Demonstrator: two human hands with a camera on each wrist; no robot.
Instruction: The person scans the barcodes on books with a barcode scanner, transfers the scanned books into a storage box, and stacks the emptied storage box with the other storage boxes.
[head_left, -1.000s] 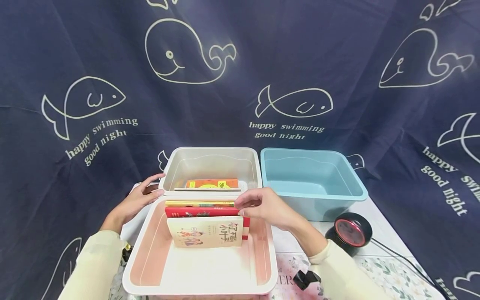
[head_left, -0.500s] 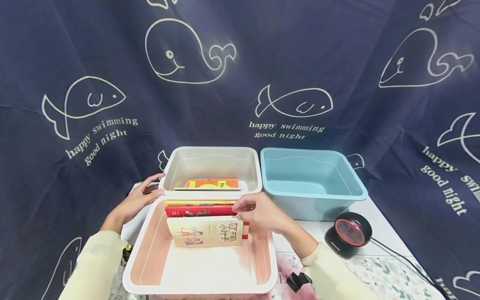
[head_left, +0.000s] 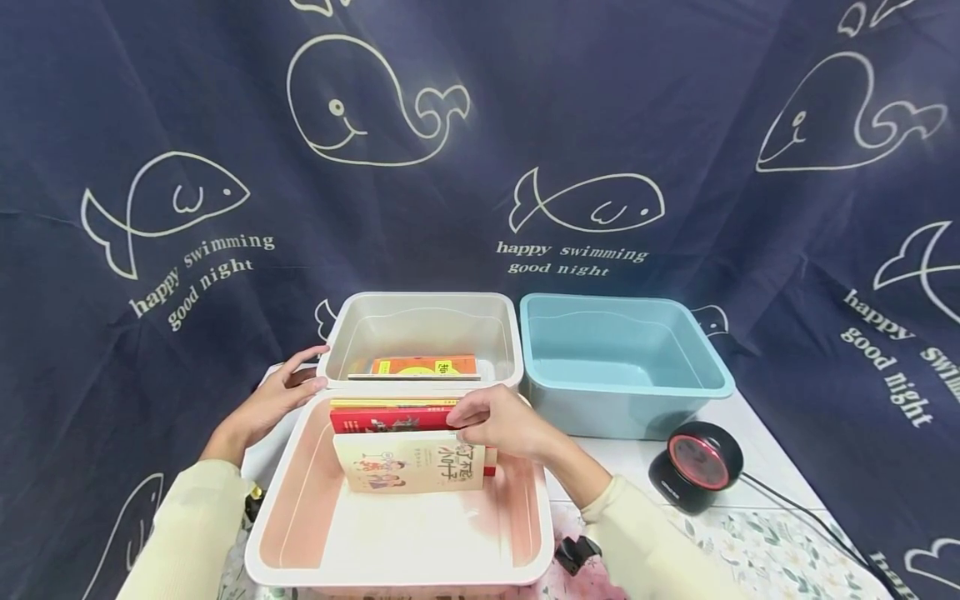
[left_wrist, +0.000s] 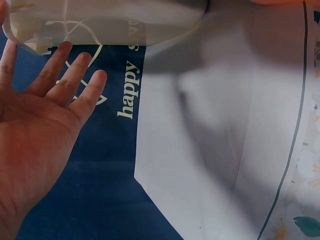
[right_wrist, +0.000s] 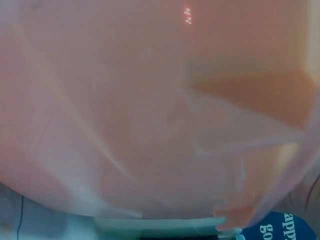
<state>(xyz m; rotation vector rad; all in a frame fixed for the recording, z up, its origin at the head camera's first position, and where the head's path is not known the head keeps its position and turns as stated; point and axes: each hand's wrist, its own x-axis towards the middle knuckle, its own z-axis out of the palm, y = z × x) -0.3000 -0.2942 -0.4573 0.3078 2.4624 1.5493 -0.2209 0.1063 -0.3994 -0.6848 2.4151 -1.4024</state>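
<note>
In the head view a pink bin stands in front, with several upright books at its back: a cream book foremost, a red book and yellow-edged ones behind. The right hand is over their right part, its fingertips at the top edges of the red and cream books; whether they pinch one cannot be told. At the left corner of the grey-white bin, the left hand rests with spread fingers touching the rim. The left wrist view shows that left hand with fingers extended.
Inside the grey-white bin lies an orange book. To its right stands a blue bin. A black round device with a cable sits on the table at the right. A dark blue curtain hangs behind.
The right hand has moved left along the top edges of the books. The left hand has stayed on the rim, and the books look unmoved.
</note>
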